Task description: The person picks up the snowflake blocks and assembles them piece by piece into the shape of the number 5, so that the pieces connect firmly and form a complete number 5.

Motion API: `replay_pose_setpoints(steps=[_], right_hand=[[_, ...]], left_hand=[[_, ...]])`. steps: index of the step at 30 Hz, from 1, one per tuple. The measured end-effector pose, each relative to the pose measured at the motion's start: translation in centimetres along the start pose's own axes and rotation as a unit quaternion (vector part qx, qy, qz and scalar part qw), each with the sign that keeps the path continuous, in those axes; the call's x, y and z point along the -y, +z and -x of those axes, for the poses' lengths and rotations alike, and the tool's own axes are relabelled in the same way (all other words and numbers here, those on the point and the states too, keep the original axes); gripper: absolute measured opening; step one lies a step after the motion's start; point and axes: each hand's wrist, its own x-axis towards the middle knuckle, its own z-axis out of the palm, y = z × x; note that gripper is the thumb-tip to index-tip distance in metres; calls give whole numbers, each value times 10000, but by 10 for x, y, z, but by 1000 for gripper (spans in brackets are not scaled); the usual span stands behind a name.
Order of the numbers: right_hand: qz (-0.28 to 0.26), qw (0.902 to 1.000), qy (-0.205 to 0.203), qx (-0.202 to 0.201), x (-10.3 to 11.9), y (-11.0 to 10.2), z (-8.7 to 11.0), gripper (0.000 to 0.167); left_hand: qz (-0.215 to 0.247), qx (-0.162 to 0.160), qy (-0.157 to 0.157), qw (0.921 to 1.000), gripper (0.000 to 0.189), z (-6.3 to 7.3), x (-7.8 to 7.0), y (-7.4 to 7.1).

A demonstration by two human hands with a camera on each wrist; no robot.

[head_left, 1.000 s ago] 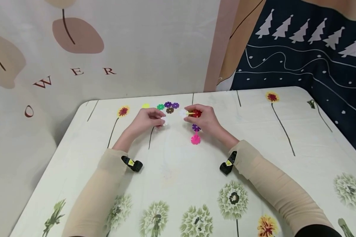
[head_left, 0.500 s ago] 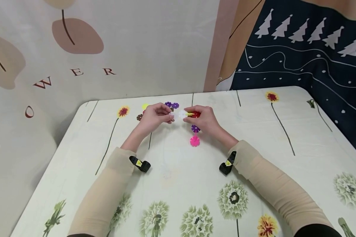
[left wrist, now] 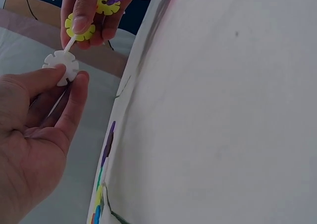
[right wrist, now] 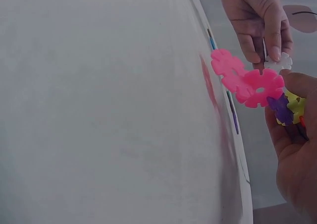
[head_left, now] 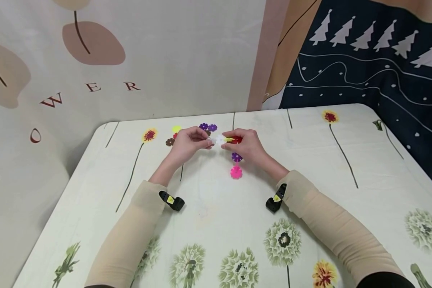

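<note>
My left hand [head_left: 191, 144] pinches a white notched interlocking disc [left wrist: 55, 59] between thumb and fingers. Facing it, my right hand [head_left: 248, 144] grips a chain of linked discs. In the left wrist view the chain's edge-on white disc [left wrist: 70, 44] meets the left hand's disc; whether their slots are engaged I cannot tell. A yellow disc [left wrist: 89, 34] sits under the right thumb, and a red disc [head_left: 237, 139] is partly covered by the fingers. Below that hand hang a purple disc [head_left: 236, 157] and pink discs [right wrist: 260, 89].
Loose discs lie behind the left hand near the table's back edge: purple [head_left: 212, 127], yellow [head_left: 176, 129] and brown [head_left: 170, 142] among them, some partly hidden. A flower-printed cloth [head_left: 209, 224] covers the table. A fabric wall [head_left: 187, 72] rises behind it.
My left hand has moved right with its white disc, up to the chain's white end. The right hand has stayed nearly in place, shifting slightly left with the chain.
</note>
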Motion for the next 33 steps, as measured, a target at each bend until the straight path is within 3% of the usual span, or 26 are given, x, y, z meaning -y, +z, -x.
replay_pose_setpoints(steps=[17,33], right_hand=[[-23,9999,139,65,-1,2,-2,38],[81,9993,285,215,4,-3,-2,38]], left_hand=[[-193,-235,214,9993,8,0,-2,3],[-227,-230,284,9991,8,-1,-3,5]])
